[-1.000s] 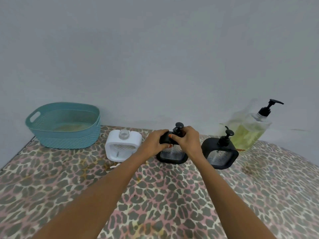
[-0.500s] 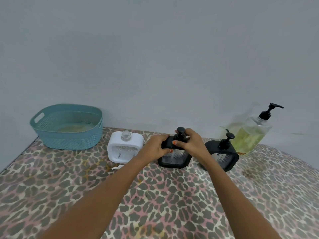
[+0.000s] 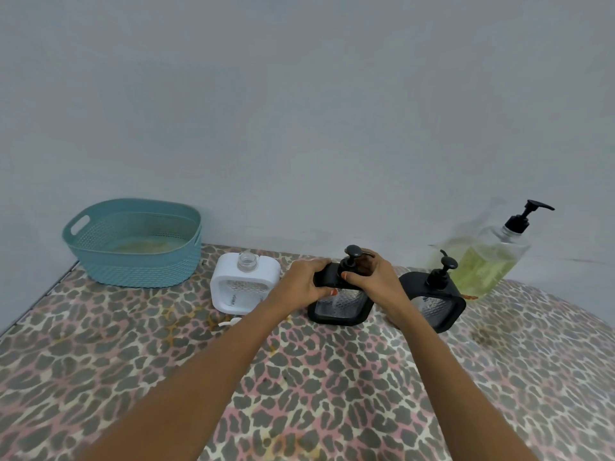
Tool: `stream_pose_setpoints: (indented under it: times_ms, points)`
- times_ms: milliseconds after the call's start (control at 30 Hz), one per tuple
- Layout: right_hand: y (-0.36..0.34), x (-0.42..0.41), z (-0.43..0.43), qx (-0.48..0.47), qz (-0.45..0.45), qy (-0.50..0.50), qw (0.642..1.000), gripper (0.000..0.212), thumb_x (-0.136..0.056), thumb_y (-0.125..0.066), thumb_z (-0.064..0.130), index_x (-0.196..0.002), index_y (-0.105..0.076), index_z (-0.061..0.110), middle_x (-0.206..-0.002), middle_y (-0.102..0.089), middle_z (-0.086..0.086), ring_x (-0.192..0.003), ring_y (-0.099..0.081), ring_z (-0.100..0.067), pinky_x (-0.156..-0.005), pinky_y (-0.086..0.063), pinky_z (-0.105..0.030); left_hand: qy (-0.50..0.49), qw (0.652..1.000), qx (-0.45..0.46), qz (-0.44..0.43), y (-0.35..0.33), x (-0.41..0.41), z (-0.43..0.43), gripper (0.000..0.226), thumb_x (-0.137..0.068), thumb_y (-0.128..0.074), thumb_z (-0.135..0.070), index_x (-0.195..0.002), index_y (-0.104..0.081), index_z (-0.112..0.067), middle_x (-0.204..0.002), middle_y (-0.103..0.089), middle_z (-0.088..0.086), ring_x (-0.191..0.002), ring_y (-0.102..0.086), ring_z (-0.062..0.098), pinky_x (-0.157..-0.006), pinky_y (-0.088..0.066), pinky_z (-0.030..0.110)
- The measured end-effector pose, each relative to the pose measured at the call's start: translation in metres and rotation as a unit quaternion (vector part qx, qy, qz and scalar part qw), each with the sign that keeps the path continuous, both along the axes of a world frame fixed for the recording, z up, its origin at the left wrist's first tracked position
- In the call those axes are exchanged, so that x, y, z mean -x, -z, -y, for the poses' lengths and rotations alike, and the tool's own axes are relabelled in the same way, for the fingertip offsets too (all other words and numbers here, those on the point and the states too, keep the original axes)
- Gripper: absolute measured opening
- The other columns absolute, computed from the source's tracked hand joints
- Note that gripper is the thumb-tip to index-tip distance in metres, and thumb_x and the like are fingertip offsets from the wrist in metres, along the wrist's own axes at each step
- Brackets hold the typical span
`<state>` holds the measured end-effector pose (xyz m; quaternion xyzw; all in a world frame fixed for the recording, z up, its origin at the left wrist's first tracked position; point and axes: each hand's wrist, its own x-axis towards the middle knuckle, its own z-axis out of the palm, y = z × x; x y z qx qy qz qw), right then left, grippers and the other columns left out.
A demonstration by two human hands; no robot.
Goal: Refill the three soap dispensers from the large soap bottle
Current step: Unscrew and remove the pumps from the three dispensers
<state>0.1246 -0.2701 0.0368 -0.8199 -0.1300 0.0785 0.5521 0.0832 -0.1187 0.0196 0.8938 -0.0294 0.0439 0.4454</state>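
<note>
Head view, middle black dispenser [image 3: 340,307] gripped by left hand [image 3: 303,287], right hand [image 3: 375,278]

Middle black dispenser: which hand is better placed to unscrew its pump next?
Right, probably. The right hand curls its fingers round the pump at its base, while the left hand grips the middle black dispenser by its top corner, well placed to steady it.

R grip [image 3: 374,277] further round mid-dispenser pump [image 3: 352,252], thumb now frontward.
</note>
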Motion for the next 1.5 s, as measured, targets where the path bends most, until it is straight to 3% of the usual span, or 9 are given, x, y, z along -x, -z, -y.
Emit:
stream_pose_setpoints:
  times_ms: [200,333,467,600,767,967,1133,1233,1500]
  points:
    - [0.008,0.004,-0.016,0.020,0.075,0.118,0.990,0.047,-0.069,-0.080,0.024,-0.103,-0.053,0.007,-0.094,-0.058,-0.003,-0.085,-0.055,-0.017,-0.062,-0.039,-0.011,-0.008,1.000,-0.006,0.007,0.000,0.000,0.000,0.057,-0.074,-0.072,-0.008,-0.127,-0.051,-0.008,-0.125,-0.059,0.010,-0.119,-0.052,0.020,-0.089,-0.031,0.009]
    - [0.006,0.005,-0.012,-0.021,0.051,0.114,0.992,0.030,-0.071,-0.077,0.014,-0.093,-0.058,0.010,-0.079,-0.059,0.003,-0.079,-0.057,-0.015,-0.067,-0.046,-0.016,-0.010,1.000,-0.013,0.003,0.001,0.001,0.000,0.059,-0.075,-0.072,-0.008,-0.129,-0.049,-0.008,-0.127,-0.057,0.010,-0.120,-0.051,0.020,-0.088,-0.029,0.007]
    - [0.006,0.007,-0.007,-0.042,0.023,0.061,0.997,0.028,-0.078,-0.067,0.003,-0.104,-0.061,0.009,-0.094,-0.063,-0.002,-0.094,-0.061,-0.017,-0.084,-0.048,-0.027,-0.015,1.000,-0.013,0.000,0.002,0.000,0.000,0.062,-0.075,-0.072,-0.009,-0.131,-0.047,-0.008,-0.130,-0.056,0.010,-0.122,-0.050,0.019,-0.088,-0.028,0.006]
    - [0.009,0.008,-0.013,-0.001,0.072,0.076,0.995,0.040,-0.077,-0.071,0.017,-0.111,-0.053,0.008,-0.107,-0.051,-0.002,-0.098,-0.053,-0.017,-0.080,-0.041,-0.024,-0.014,1.000,-0.008,0.005,0.001,0.001,0.000,0.060,-0.074,-0.072,-0.008,-0.129,-0.048,-0.008,-0.128,-0.057,0.011,-0.121,-0.051,0.020,-0.086,-0.028,0.004]
    - [0.006,0.007,-0.013,0.047,0.098,0.091,0.990,0.036,-0.074,-0.075,0.018,-0.099,-0.049,0.011,-0.092,-0.053,-0.001,-0.083,-0.051,-0.015,-0.063,-0.039,-0.015,-0.016,1.000,-0.011,0.001,0.003,0.001,-0.001,0.063,-0.074,-0.073,-0.011,-0.131,-0.047,-0.009,-0.130,-0.056,0.009,-0.122,-0.050,0.018,-0.089,-0.029,0.006]
    - [0.003,0.012,-0.007,-0.027,0.041,0.052,0.997,0.036,-0.078,-0.064,0.002,-0.111,-0.052,0.010,-0.102,-0.057,0.000,-0.099,-0.055,-0.015,-0.081,-0.042,-0.023,-0.022,1.000,0.001,-0.005,0.004,0.001,0.000,0.065,-0.074,-0.073,-0.010,-0.132,-0.045,-0.008,-0.132,-0.054,0.009,-0.123,-0.049,0.018,-0.089,-0.027,0.006]
    - [0.008,0.010,-0.014,0.040,0.116,0.094,0.988,0.048,-0.073,-0.076,0.022,-0.111,-0.051,0.007,-0.105,-0.044,-0.001,-0.090,-0.049,-0.015,-0.076,-0.040,-0.023,-0.020,1.000,0.008,-0.002,0.004,0.002,0.000,0.063,-0.074,-0.073,-0.010,-0.131,-0.046,-0.010,-0.131,-0.055,0.009,-0.123,-0.050,0.018,-0.090,-0.030,0.008]
    - [0.007,0.011,-0.014,0.043,0.117,0.104,0.987,0.035,-0.074,-0.075,0.019,-0.098,-0.051,0.010,-0.092,-0.053,-0.002,-0.079,-0.050,-0.014,-0.065,-0.040,-0.017,-0.025,1.000,0.010,-0.003,0.004,0.002,0.000,0.063,-0.074,-0.073,-0.010,-0.131,-0.046,-0.009,-0.131,-0.055,0.009,-0.123,-0.049,0.018,-0.088,-0.028,0.005]
    - [0.005,0.017,-0.011,0.009,0.063,0.058,0.996,0.044,-0.079,-0.064,0.008,-0.119,-0.048,0.012,-0.104,-0.050,0.002,-0.094,-0.051,-0.014,-0.080,-0.040,-0.025,-0.023,1.000,0.020,-0.003,0.004,0.002,0.000,0.064,-0.074,-0.073,-0.009,-0.132,-0.045,-0.010,-0.131,-0.055,0.008,-0.123,-0.049,0.018,-0.093,-0.029,0.009]
